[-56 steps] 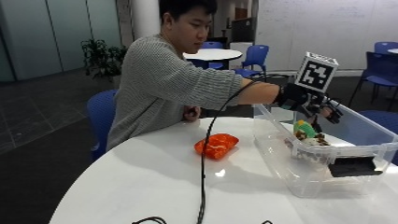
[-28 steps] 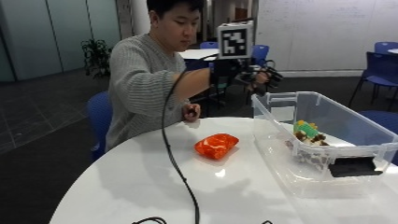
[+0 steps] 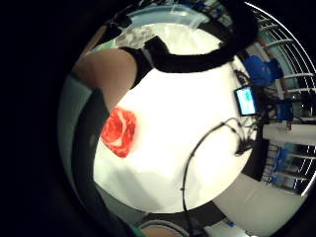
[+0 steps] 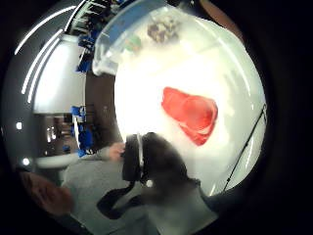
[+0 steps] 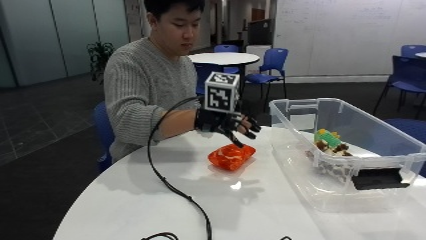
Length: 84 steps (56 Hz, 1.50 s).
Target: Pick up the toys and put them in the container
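Note:
An orange-red toy [image 5: 231,156] lies on the white round table [image 5: 279,210], left of a clear plastic container [image 5: 297,131]. My gloved right hand [image 5: 226,126] hovers just above the toy's far side, fingers spread and pointing down at it, holding nothing. Whether a fingertip touches the toy I cannot tell. Several small toys [image 5: 329,142] lie inside the container. The little finger side palm view shows the red toy [image 3: 119,132] on the table. In the thumb side palm view the toy [image 4: 193,113] sits beside the container [image 4: 128,43], with toys [image 4: 164,29] in it.
A black cable [image 5: 174,189] runs from the hand across the table to its near edge. A black tag [image 5: 378,179] hangs on the container's near wall. Blue chairs and another round table [image 5: 223,58] stand behind the person.
The hand left the container, rose high and back toward the person, then came down to just above the orange-red toy. The toy and container stayed put.

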{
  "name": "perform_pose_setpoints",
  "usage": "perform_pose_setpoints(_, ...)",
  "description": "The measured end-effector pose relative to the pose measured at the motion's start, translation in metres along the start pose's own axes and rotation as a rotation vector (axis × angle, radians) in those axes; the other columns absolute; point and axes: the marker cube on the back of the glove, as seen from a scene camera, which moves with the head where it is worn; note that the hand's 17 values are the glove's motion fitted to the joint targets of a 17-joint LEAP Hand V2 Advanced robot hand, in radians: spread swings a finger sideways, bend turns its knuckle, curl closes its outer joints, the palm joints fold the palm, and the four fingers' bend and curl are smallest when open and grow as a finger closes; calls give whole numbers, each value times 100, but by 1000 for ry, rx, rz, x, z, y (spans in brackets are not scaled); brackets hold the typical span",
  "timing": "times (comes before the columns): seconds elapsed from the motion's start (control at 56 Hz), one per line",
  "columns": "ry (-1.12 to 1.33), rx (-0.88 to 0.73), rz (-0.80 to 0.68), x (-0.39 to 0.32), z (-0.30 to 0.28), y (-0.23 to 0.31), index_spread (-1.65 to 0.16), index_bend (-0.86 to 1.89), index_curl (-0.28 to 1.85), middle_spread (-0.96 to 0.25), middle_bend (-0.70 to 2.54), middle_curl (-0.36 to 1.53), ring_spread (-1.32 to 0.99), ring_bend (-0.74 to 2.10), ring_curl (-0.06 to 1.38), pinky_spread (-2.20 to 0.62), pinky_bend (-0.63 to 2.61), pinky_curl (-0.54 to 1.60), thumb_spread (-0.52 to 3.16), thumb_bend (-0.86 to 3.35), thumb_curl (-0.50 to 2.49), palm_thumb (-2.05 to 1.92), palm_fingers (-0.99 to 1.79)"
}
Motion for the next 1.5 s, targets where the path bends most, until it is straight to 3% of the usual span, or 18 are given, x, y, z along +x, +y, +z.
perform_pose_setpoints(0.232,68,-158,-62,-22,104,6,-39,16,37,-18,18,40,-14,42,38,4,107,32,124,-2,23,-2,-2)
perform_pose_setpoints(0.5,63,-43,-91,-26,124,6,-38,7,25,-25,45,48,-33,78,47,-13,106,32,140,11,33,25,26)
perform_pose_setpoints(0.643,42,15,-126,-33,82,2,-39,10,21,-27,55,52,-40,94,51,-25,110,33,146,15,37,33,45)
perform_pose_setpoints(0.857,142,341,-191,-23,-113,-32,-39,13,20,-29,57,55,-43,100,54,-31,114,36,145,16,44,39,44)
perform_pose_setpoints(0.964,36,362,-257,-33,-168,-48,-39,13,20,-29,58,56,-43,101,54,-32,113,36,145,14,46,38,45)
perform_pose_setpoints(1.107,47,335,-124,-33,-173,-84,-39,13,19,-29,58,58,-44,101,53,-32,113,36,145,13,49,38,45)
perform_pose_setpoints(1.179,-63,303,-69,-48,-166,-110,-39,14,19,-29,57,58,-44,101,53,-32,113,36,145,12,49,38,44)
perform_pose_setpoints(1.375,-101,215,-39,-90,-134,-200,-39,14,20,-29,59,59,-43,97,51,-29,111,36,147,8,49,33,38)
perform_pose_setpoints(1.5,-89,148,-82,-107,-113,-226,-39,14,20,-29,59,59,-44,94,50,-28,112,36,148,7,48,31,32)
